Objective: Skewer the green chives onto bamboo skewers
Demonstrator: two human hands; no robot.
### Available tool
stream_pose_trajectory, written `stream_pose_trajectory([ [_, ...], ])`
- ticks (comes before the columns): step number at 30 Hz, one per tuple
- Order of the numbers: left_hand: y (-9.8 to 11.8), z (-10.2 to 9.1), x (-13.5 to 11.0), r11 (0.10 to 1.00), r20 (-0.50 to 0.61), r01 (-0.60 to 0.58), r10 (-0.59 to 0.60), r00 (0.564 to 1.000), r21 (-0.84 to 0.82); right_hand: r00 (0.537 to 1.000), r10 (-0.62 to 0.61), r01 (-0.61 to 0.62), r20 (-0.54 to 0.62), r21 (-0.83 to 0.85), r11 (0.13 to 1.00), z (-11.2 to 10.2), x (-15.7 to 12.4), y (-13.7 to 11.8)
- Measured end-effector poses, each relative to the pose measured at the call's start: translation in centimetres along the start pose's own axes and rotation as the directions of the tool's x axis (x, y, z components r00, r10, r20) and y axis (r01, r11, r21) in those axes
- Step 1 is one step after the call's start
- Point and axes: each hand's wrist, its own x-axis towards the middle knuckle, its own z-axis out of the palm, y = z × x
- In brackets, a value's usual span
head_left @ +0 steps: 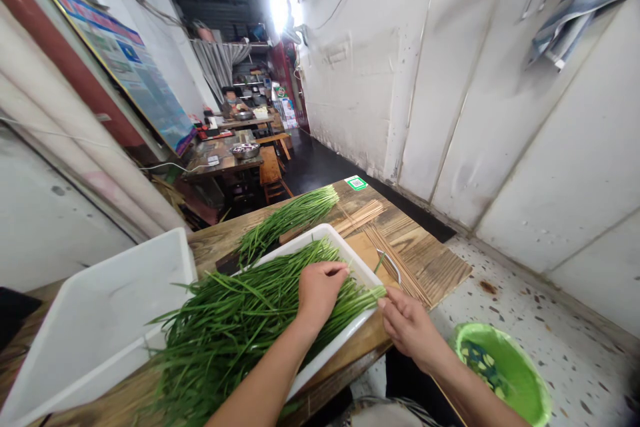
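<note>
A heap of garlic chives (240,307) fills a white plastic tray (327,230) and spills over its left side. My left hand (320,290) is over the heap, thumb and fingers pinched together near the pale stem ends; what lies between the fingertips is too small to make out. At the tray's right rim, my right hand (410,323) is closed on the pale ends of a small bunch of chives (367,297). From under that hand a thin stick (447,403) runs down, looking like a bamboo skewer.
Another chive bundle (290,213) lies behind the tray beside a knife handle (295,233). Bamboo skewers (400,270) lie on the wooden table (445,267). A white bin (120,300) stands left; a green-lined bucket (525,373) is on the floor right. A person sits far back.
</note>
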Motion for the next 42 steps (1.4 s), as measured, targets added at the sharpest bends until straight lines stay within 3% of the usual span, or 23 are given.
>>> stream_pose_trajectory([
  [15,0.4,0.1,-0.4,0.999,0.007,-0.029,0.029,1.0,0.013,1.0,0.021,-0.021,-0.014,0.001,1.0,0.3,-0.1,-0.5],
  [17,0.5,0.1,-0.7,0.999,0.098,-0.039,0.038,0.994,0.002,0.999,0.031,-0.03,-0.017,0.027,0.999,0.3,0.1,-0.4],
  [19,0.7,0.0,-0.9,0.998,0.257,-0.066,0.069,0.964,-0.021,0.999,0.043,-0.042,-0.019,0.059,0.997,0.3,0.4,-0.3],
  [21,1.0,-0.4,-1.0,0.992,0.424,-0.116,0.124,0.897,-0.043,0.998,0.06,-0.058,-0.01,0.082,0.995,0.2,0.6,-0.2],
  [23,1.1,-1.0,-0.7,0.984,0.523,-0.169,0.172,0.835,-0.054,0.998,0.068,-0.069,0.01,0.095,0.993,0.1,0.7,-0.2],
  [25,1.1,-1.6,-0.2,0.982,0.484,-0.19,0.162,0.86,0.009,0.997,0.068,-0.07,0.023,0.107,0.992,0.0,0.6,-0.2],
  [28,0.7,-2.1,0.5,0.943,0.26,-0.18,0.106,0.96,0.279,0.998,0.063,-0.065,0.016,0.108,0.992,-0.1,0.3,-0.3],
  [31,0.5,-2.1,0.6,0.821,0.191,-0.194,0.106,0.976,0.536,0.998,0.058,-0.06,0.022,0.095,0.994,-0.1,0.1,-0.2],
  [33,0.6,-1.9,0.4,0.778,0.205,-0.216,0.114,0.972,0.591,0.999,0.049,-0.051,0.019,0.098,0.994,-0.1,0.1,0.0],
  [35,0.9,-1.8,0.2,0.818,0.277,-0.267,0.139,0.951,0.509,0.999,0.046,-0.047,0.011,0.105,0.993,-0.1,0.2,0.2],
  [38,1.4,-1.8,0.0,0.922,0.476,-0.319,0.185,0.86,0.218,0.998,0.054,-0.057,0.022,0.11,0.992,-0.2,0.3,0.3],
  [40,1.7,-2.0,-0.1,0.96,0.576,-0.269,0.179,0.798,0.075,0.998,0.058,-0.061,0.035,0.118,0.991,-0.3,0.3,0.3],
  [42,1.8,-2.1,-0.2,0.977,0.608,-0.211,0.16,0.778,0.012,0.998,0.055,-0.059,0.038,0.13,0.99,-0.3,0.3,0.3],
])
